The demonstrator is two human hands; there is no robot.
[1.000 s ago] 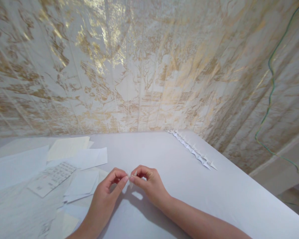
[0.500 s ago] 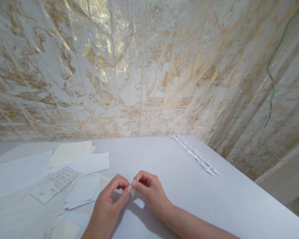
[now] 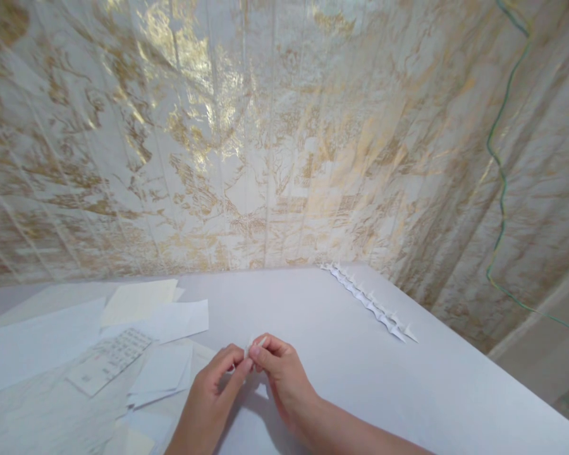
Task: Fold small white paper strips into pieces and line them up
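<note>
Between my fingertips, just above the white table (image 3: 275, 303), is a small white folded paper figure (image 3: 247, 347). My left hand (image 3: 211, 388) pinches it from the left with thumb and forefinger. From the other side, my right hand (image 3: 284, 373) grips it, also thumb against finger. Most of the figure is hidden by the fingers, with only pale pointed bits showing. Further back on the right lie two close rows of similar small pointed folded paper figures (image 3: 367, 300).
Loose paper sheets (image 3: 42, 338) spread over the left of the table, with a printed slip (image 3: 111, 360) and small cut squares (image 3: 164, 370) among them. A gold-patterned wall covering (image 3: 246, 158) rises behind. On the right hangs a green-yellow wire (image 3: 501, 189).
The figure has turned in my fingers, and its upright points show less now. My hands have drawn slightly closer together. The whole view has shifted a little.
</note>
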